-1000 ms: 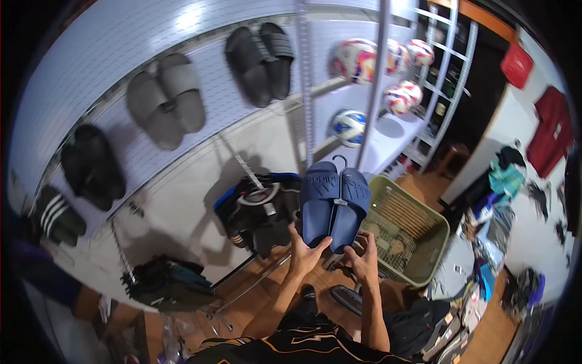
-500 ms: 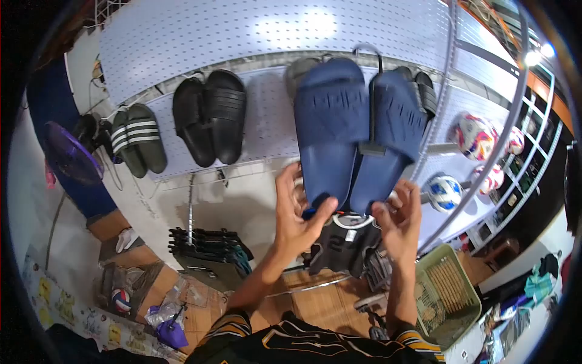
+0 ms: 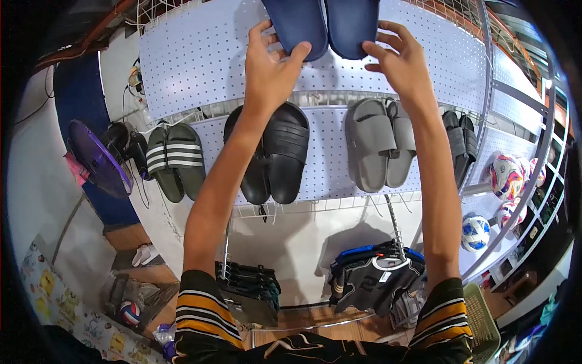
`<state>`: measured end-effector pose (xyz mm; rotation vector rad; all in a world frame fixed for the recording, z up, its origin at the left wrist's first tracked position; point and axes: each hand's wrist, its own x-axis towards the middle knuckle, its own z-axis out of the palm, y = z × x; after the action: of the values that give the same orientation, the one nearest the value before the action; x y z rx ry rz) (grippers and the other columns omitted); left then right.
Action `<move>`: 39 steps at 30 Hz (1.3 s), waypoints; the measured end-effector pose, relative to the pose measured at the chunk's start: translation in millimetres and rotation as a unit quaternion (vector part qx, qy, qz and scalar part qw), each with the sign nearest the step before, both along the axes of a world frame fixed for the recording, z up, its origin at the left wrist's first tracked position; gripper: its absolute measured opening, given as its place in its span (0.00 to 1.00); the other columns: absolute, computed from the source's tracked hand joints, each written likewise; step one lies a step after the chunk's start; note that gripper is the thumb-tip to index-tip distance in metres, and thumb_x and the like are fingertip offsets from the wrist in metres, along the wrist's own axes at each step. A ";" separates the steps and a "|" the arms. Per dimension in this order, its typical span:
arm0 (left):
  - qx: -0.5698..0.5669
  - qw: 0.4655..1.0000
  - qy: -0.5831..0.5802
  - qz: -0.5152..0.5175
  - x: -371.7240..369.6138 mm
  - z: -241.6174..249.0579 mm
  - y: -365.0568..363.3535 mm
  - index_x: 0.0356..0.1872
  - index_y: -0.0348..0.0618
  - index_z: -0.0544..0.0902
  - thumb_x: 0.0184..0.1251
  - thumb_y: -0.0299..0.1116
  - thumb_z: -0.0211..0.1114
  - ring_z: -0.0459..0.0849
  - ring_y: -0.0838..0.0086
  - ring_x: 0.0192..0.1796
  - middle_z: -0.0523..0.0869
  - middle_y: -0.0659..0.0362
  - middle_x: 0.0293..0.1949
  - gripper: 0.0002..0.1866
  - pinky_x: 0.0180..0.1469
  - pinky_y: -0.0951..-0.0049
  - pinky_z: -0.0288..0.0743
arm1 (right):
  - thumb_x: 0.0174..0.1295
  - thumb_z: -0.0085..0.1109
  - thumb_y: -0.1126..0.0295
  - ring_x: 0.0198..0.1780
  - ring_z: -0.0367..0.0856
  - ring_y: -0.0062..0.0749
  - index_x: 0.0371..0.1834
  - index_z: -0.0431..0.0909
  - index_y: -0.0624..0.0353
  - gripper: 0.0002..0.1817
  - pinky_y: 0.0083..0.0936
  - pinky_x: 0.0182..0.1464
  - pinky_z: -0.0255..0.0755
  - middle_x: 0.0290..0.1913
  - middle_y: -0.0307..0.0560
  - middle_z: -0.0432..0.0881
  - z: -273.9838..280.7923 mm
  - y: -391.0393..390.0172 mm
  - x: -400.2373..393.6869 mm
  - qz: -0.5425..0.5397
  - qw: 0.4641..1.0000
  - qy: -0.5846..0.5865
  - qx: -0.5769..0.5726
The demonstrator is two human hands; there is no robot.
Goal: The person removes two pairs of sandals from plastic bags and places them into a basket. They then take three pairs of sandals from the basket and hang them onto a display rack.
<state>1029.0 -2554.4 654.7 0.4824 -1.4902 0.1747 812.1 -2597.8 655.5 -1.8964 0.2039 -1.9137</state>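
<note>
At the top of the head view, a pair of navy blue slide sandals (image 3: 353, 27) is raised in front of the white pegboard (image 3: 200, 67). Their upper ends are cut off by the frame edge. My left hand (image 3: 271, 76) pinches the heel end of the left sandal, thumb on the footbed. On the other sandal's heel my right hand (image 3: 405, 70) has its thumb and fingers closed. Below my hands hang black slides (image 3: 286, 155), partly behind my left forearm, and grey slides (image 3: 371, 145), beside my right forearm.
Olive slides with white stripes (image 3: 183, 161) hang at left, near a purple-rimmed fan (image 3: 100, 158). Dark slides (image 3: 459, 145) and several balls (image 3: 476, 233) are at right, behind metal rails. Shirts on hangers (image 3: 379, 282) hang below; a green basket (image 3: 483, 321) stands lower right.
Both hands have lifted the navy slides from chest height up to the upper pegboard, arms now stretched out. The view has shifted, and the grey slides behind are uncovered.
</note>
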 end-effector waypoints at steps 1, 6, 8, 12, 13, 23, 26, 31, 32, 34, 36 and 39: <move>0.010 1.000 0.000 -0.004 6.9 7.8 -7.6 0.71 0.24 0.57 0.66 0.27 0.74 0.88 0.56 0.54 0.76 0.37 0.59 0.41 0.50 0.66 0.89 | 0.64 0.69 0.73 0.53 0.88 0.40 0.70 0.70 0.69 0.31 0.32 0.50 0.87 0.60 0.61 0.83 9.6 -7.1 4.9 -0.003 1.000 0.009 0.011; 0.051 0.997 -0.002 0.052 34.7 31.2 -45.8 0.69 0.20 0.58 0.64 0.27 0.74 0.91 0.56 0.51 0.81 0.33 0.57 0.40 0.44 0.64 0.92 | 0.63 0.69 0.75 0.52 0.88 0.39 0.70 0.68 0.71 0.32 0.32 0.52 0.87 0.57 0.60 0.85 34.1 -50.7 30.0 -0.001 0.998 0.034 0.049; 0.069 0.996 -0.002 0.062 45.2 31.8 -60.4 0.67 0.19 0.61 0.64 0.28 0.75 0.91 0.58 0.51 0.83 0.35 0.56 0.39 0.47 0.65 0.91 | 0.63 0.69 0.76 0.52 0.88 0.39 0.70 0.68 0.71 0.32 0.32 0.52 0.87 0.57 0.59 0.85 36.7 -68.2 36.6 0.006 0.996 0.049 0.075; 0.057 0.987 -0.037 0.147 68.2 28.6 -92.1 0.64 0.20 0.66 0.62 0.33 0.78 0.92 0.60 0.50 0.87 0.39 0.53 0.38 0.55 0.66 0.86 | 0.63 0.68 0.76 0.51 0.88 0.38 0.69 0.67 0.71 0.32 0.32 0.51 0.88 0.57 0.58 0.85 32.1 -99.5 50.5 -0.020 0.991 0.081 0.106; 0.071 0.982 -0.040 0.172 69.4 26.2 -95.1 0.63 0.20 0.68 0.61 0.35 0.78 0.92 0.60 0.50 0.88 0.39 0.53 0.38 0.56 0.66 0.85 | 0.63 0.68 0.76 0.52 0.88 0.38 0.69 0.67 0.71 0.32 0.33 0.50 0.88 0.57 0.58 0.85 30.1 -106.7 54.0 -0.032 0.990 0.088 0.109; 0.156 0.944 -0.120 0.265 67.0 19.8 -85.6 0.61 0.28 0.78 0.53 0.43 0.82 0.90 0.52 0.54 0.90 0.39 0.48 0.38 0.59 0.61 0.80 | 0.60 0.72 0.63 0.60 0.86 0.42 0.75 0.65 0.72 0.42 0.37 0.53 0.85 0.67 0.63 0.80 10.8 -122.3 49.3 -0.157 0.968 0.175 0.092; 0.132 0.915 -0.150 0.350 40.8 19.5 -42.8 0.68 0.27 0.72 0.57 0.45 0.81 0.84 0.53 0.63 0.83 0.37 0.58 0.44 0.63 0.60 0.79 | 0.60 0.73 0.59 0.63 0.84 0.45 0.74 0.67 0.71 0.43 0.40 0.57 0.83 0.69 0.64 0.78 -1.2 -94.3 34.4 -0.266 0.951 0.156 -0.010; -0.021 0.980 -0.056 0.189 -28.0 -46.6 43.9 0.69 0.32 0.72 0.57 0.40 0.81 0.80 0.54 0.66 0.82 0.42 0.62 0.42 0.64 0.57 0.77 | 0.61 0.70 0.62 0.60 0.81 0.50 0.67 0.75 0.62 0.31 0.37 0.54 0.80 0.63 0.57 0.81 -79.7 22.6 -37.7 -0.201 0.965 0.078 -0.147; 0.006 0.988 -0.052 0.148 -49.1 -67.3 67.4 0.70 0.32 0.71 0.56 0.38 0.81 0.80 0.56 0.66 0.80 0.43 0.63 0.42 0.65 0.57 0.77 | 0.61 0.70 0.63 0.57 0.82 0.50 0.67 0.75 0.62 0.31 0.35 0.51 0.79 0.61 0.56 0.82 -99.7 45.1 -60.8 -0.235 0.951 0.100 -0.173; 0.064 0.997 -0.027 0.043 -91.1 -122.5 106.5 0.71 0.33 0.72 0.53 0.30 0.83 0.80 0.61 0.65 0.79 0.46 0.64 0.43 0.67 0.61 0.75 | 0.58 0.72 0.70 0.55 0.84 0.51 0.67 0.75 0.61 0.31 0.35 0.52 0.78 0.60 0.55 0.83 -151.5 82.4 -101.8 -0.237 0.957 0.108 -0.128; 0.121 0.956 -0.265 0.043 -112.6 -173.2 141.1 0.68 0.34 0.74 0.51 0.32 0.83 0.79 0.58 0.67 0.82 0.45 0.61 0.41 0.67 0.60 0.73 | 0.59 0.72 0.73 0.58 0.85 0.49 0.67 0.75 0.64 0.31 0.36 0.56 0.78 0.62 0.58 0.83 -220.9 109.9 -143.8 -0.267 0.955 0.128 0.002; 0.302 0.860 -0.322 -0.256 -182.2 -269.3 133.1 0.69 0.38 0.75 0.61 0.39 0.81 0.83 0.59 0.64 0.82 0.47 0.63 0.37 0.64 0.60 0.78 | 0.63 0.68 0.74 0.58 0.84 0.51 0.70 0.72 0.62 0.30 0.38 0.59 0.76 0.58 0.59 0.83 -341.9 140.2 -210.8 -0.285 0.906 0.162 0.266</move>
<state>846.8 -2421.2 385.3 0.5253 -2.2930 -0.6381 601.3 -2457.6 313.6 -1.8572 1.3675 -1.5840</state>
